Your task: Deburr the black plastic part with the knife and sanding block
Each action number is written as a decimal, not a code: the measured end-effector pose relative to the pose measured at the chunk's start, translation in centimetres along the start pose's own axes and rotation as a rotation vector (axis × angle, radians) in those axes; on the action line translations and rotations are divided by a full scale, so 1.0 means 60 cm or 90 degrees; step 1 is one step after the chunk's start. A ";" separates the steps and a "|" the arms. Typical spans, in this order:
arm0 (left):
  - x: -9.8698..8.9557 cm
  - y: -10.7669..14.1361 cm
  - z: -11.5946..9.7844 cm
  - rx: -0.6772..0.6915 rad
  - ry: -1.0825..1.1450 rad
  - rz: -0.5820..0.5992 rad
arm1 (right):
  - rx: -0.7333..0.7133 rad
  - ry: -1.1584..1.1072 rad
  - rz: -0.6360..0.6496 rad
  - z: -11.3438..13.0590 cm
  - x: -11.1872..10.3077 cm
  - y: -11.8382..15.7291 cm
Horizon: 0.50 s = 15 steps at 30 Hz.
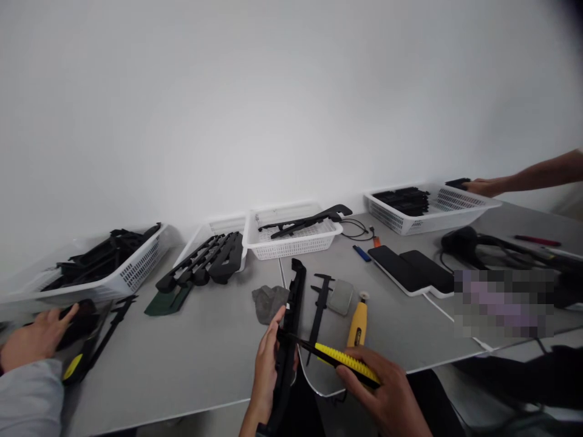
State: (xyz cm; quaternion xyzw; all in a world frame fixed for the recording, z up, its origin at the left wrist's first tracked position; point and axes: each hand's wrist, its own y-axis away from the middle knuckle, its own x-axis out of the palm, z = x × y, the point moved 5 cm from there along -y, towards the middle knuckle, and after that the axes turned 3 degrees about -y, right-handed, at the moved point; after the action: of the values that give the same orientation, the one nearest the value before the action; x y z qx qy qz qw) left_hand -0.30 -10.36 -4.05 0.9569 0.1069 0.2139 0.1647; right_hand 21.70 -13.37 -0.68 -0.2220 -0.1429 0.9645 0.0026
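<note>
Left fingers (276, 318) grip the strip (296, 291), right fingers (386, 368) the knife (337, 355), its tip just beside the left; I'd go light, angled away.

There are four white baskets (291, 247), two dark flat devices (392, 268), one caliper (320, 303), one grey cloth (268, 302), one red pen (537, 241), one ribbed yellow-and-black tool (345, 359), one yellow round-tipped tool (357, 325); the black parts (286, 357) are too heaped to count.

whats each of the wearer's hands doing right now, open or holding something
Left hand: closed, holding a long black part.
Right hand: closed, holding a yellow-and-black tool.
</note>
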 end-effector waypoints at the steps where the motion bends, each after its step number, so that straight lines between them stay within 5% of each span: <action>1: 0.003 0.000 0.000 0.014 -0.002 0.016 | -0.002 0.001 0.003 -0.002 -0.002 0.000; 15: 0.005 -0.010 0.006 0.096 0.006 0.104 | 0.060 -0.022 0.028 -0.017 -0.002 -0.020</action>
State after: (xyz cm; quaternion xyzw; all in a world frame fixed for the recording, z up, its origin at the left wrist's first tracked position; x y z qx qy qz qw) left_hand 0.04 -9.84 -4.44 0.9711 0.0449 0.2226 0.0734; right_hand 22.14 -11.95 -1.16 -0.2079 -0.0925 0.9737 -0.0108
